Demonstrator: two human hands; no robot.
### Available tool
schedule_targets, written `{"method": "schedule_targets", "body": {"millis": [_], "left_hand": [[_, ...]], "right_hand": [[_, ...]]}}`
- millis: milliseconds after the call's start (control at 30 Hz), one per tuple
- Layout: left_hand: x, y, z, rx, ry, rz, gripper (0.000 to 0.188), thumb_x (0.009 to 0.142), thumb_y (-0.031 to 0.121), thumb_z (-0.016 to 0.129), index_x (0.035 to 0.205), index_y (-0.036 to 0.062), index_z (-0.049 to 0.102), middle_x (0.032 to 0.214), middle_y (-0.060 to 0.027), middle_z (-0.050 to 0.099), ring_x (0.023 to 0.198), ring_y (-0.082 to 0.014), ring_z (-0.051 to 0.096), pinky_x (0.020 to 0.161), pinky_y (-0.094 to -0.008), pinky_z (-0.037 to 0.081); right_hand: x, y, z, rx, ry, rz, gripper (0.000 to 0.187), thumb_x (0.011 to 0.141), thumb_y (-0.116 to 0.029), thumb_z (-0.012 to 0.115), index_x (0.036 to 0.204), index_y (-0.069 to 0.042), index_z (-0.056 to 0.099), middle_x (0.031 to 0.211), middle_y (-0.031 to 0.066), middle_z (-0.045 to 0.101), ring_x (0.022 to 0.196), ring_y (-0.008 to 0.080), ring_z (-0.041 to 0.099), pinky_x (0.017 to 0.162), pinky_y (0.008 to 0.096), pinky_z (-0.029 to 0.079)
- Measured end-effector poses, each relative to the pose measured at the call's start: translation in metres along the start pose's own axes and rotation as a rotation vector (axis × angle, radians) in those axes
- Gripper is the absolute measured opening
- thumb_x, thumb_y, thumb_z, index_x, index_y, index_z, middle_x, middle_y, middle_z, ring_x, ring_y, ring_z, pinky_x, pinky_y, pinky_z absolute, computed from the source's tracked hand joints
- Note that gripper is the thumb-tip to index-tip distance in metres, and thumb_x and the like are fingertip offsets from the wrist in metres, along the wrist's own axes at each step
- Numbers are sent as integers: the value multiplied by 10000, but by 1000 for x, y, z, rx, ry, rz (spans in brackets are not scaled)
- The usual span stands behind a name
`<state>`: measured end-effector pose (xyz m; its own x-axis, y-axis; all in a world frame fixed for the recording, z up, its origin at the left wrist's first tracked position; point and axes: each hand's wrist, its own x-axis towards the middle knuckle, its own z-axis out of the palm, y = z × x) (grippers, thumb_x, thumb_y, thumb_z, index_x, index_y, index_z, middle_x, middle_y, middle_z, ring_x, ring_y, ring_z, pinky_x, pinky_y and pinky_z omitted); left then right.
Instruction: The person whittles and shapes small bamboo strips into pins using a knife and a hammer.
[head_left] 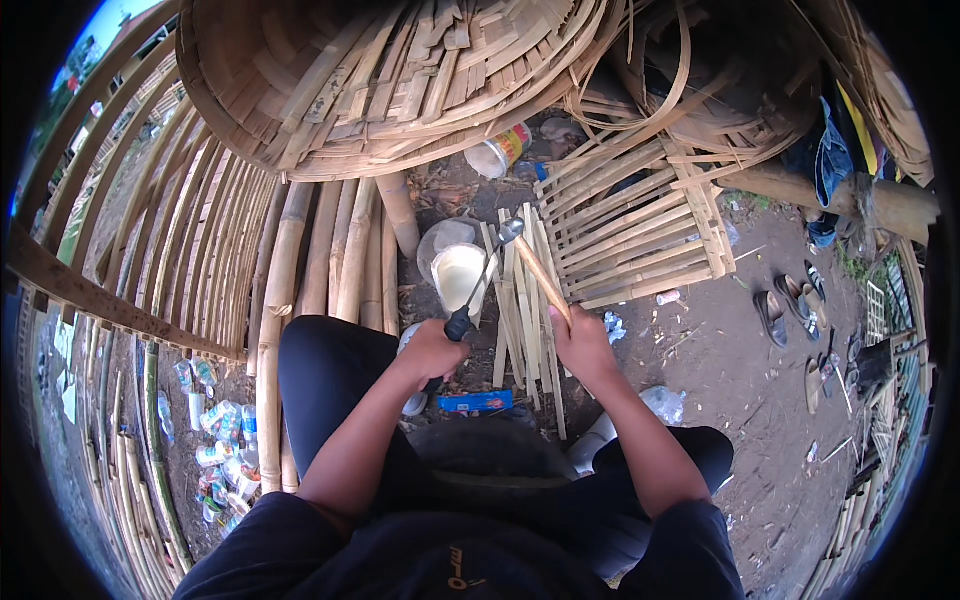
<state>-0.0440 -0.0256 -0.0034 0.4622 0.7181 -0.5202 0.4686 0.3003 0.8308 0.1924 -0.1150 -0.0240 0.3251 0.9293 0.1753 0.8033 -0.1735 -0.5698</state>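
My left hand [430,356] is closed round a black-handled tool [458,325] with a long, thin metal shaft, its kind unclear. The shaft slants away from me across a pale, open container [459,274]. A hammer [541,272] with a wooden handle is gripped low down by my right hand [586,345]. Its metal head is at the far end of the thin shaft; whether they touch is hard to tell. Beneath the tools, split bamboo strips [519,320] lie lengthwise on the ground. Close to my left hand lies a blue packet [476,401].
Bamboo poles [285,260] run along my left knee. Large woven bamboo baskets [400,125] hang over the far side. A slatted bamboo panel [640,235] lies ahead right, with a can [503,150] beyond. Sandals [788,305] are farther right; plastic litter [230,440] lies left.
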Motion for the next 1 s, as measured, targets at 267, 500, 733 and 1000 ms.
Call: {"method": "schedule_targets", "body": {"millis": [267,500,733,1000], "left_hand": [[1,-2,1,15,20,-6,126,750,32,567,645,-16,515,513,-82,517,410,-176,514,416,-327,416],[3,-1,6,36,-6,-37,104,745,24,576,669,-18,519,518,-88,518,405,-175,510,415,-324,409],[4,-6,5,8,11,-30,79,742,27,583,698,-15,532,531,-70,510,416,-162,504,415,-316,402],[12,-9,-1,-24,-11,-43,65,735,28,589,771,-12,552,590,-63,530,441,-157,516,427,-310,420]], "right_hand": [[9,-43,-43,180,227,-69,338,949,-271,556,816,40,554,634,258,585,587,433,604,545,483,475],[-8,2,14,-67,-100,81,427,957,-362,523,824,40,574,644,272,600,625,448,623,583,515,504],[4,-9,2,-4,-10,29,466,962,-377,512,758,37,577,610,266,591,600,452,616,561,521,501],[7,-21,-16,-69,13,46,409,948,-354,548,802,28,563,618,252,596,610,439,624,577,508,504]]}}
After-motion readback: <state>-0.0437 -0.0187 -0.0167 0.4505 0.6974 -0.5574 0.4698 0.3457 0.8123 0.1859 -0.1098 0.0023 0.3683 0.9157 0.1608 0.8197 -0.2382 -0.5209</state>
